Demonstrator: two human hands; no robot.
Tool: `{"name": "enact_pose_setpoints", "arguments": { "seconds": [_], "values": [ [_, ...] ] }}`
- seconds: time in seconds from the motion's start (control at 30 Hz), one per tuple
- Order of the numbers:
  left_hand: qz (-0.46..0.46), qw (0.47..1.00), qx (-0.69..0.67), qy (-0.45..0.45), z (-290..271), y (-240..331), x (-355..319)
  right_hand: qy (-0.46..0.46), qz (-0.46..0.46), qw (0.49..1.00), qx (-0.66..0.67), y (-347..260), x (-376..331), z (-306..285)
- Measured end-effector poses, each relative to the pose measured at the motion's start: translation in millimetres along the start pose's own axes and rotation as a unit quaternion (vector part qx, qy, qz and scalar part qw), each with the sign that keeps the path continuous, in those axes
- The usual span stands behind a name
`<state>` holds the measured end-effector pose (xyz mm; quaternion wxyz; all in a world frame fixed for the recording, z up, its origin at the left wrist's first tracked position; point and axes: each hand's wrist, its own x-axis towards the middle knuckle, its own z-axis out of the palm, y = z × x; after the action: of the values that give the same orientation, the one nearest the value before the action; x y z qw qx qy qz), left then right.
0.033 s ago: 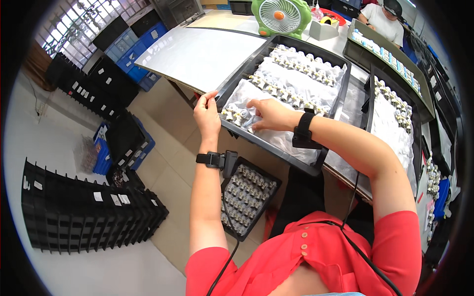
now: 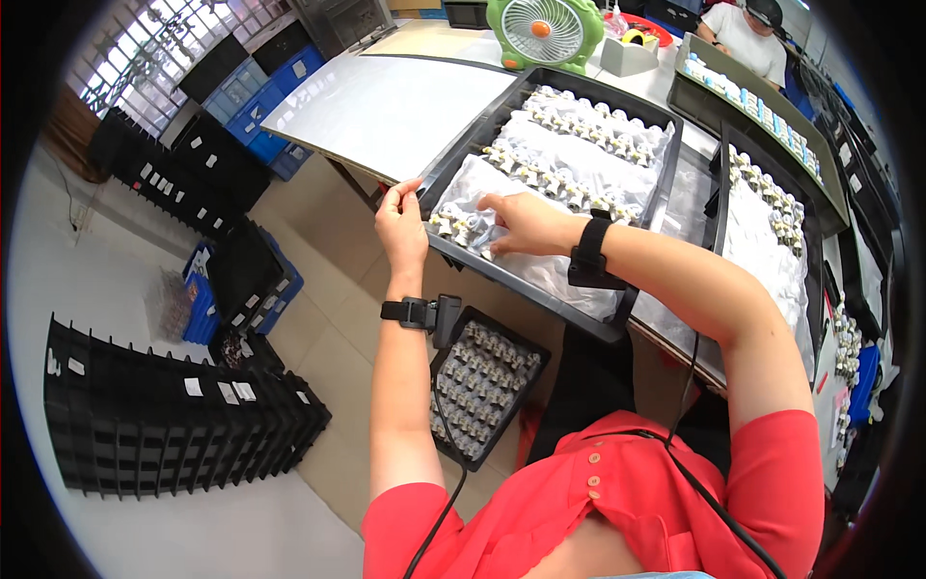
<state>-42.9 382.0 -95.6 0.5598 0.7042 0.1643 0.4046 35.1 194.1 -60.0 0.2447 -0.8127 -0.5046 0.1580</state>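
A black plastic tray (image 2: 540, 307) lies at an angle on the table, its near edge toward me. Inside are rows of small white-and-brass fittings (image 2: 603, 135), separated by crumpled white plastic sheeting (image 2: 569, 145). My left hand (image 2: 400, 217) is closed on the rim at the tray's left corner. Over the near-left part of the tray is my right hand (image 2: 531, 224), thumb and index finger spread around the end of a short row of fittings (image 2: 458, 224). Its other fingers are partly hidden, and I see nothing lifted in it.
Another tray of fittings (image 2: 767, 203) stands at right, with a grey-green bin (image 2: 690, 92) behind it. Below the table is a filled tray (image 2: 487, 386). A green fan (image 2: 545, 34) stands behind; black crates (image 2: 183, 405) are stacked at left. A person (image 2: 748, 39) sits far right.
The view has shifted very slightly. Both hands keep their places at the tray, with nothing visibly taken up or let go.
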Motion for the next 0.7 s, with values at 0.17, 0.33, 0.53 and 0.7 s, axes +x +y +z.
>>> {"name": "enact_pose_setpoints", "arguments": {
  "seconds": [0.17, 0.33, 0.53, 0.7],
  "values": [
    [0.047, 0.994, 0.099, -0.007, -13, -5, 4, -0.008, -0.061, 0.998, -0.034, -17, -20, -54],
    [0.035, 0.999, 0.020, -0.022, -16, -17, 8, -0.008, 0.023, 0.999, -0.030, 0, -117, -149],
    [0.127, 0.963, 0.238, -0.007, -15, -4, 9, 0.038, 0.192, 0.977, -0.081, 80, -237, -186],
    [0.262, 0.892, 0.358, -0.090, -8, 53, -12, 0.044, 0.250, 0.967, 0.006, 100, -285, -171]
  ]
}}
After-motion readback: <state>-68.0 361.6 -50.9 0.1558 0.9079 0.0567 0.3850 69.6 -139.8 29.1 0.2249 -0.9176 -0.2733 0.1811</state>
